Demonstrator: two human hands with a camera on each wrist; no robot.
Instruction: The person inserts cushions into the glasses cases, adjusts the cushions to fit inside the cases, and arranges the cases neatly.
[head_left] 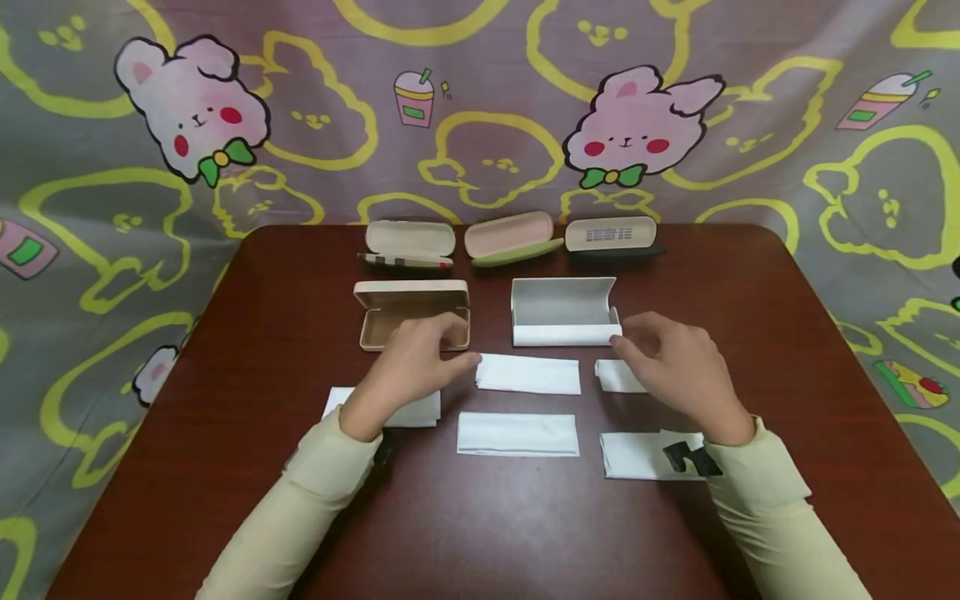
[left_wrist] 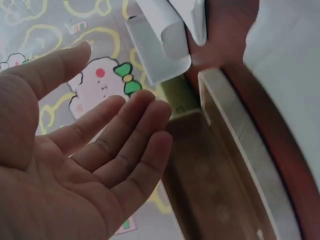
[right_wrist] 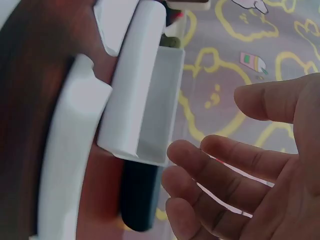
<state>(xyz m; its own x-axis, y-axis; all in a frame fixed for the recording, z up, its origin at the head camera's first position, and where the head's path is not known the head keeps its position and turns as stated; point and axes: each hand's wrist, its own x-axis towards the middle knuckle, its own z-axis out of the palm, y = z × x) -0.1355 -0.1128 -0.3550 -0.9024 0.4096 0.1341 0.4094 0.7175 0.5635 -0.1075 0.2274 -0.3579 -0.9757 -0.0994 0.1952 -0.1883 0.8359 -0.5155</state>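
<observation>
An eyeglass case (head_left: 411,287) with a tan inside stands with its lid up. Over its front right part hovers my left hand (head_left: 412,358), fingers loosely bent and nothing in them. A white eyeglass case (head_left: 566,335) lies open to the right, its grey inside showing. My right hand (head_left: 678,362) is by that case's right end, its fingers relaxed; nothing is in its palm (right_wrist: 280,210) in the right wrist view. Folded white cloths lie in front: one (head_left: 528,374) between the hands, another (head_left: 517,434) nearer, and others (head_left: 622,377) partly under the hands.
Along the table's back edge three more open cases stand: a patterned one (head_left: 411,238), a green one (head_left: 510,236) and a dark one (head_left: 611,234). A black piece (head_left: 693,458) lies on the front right cloth (head_left: 637,457). A printed curtain (head_left: 480,100) hangs behind.
</observation>
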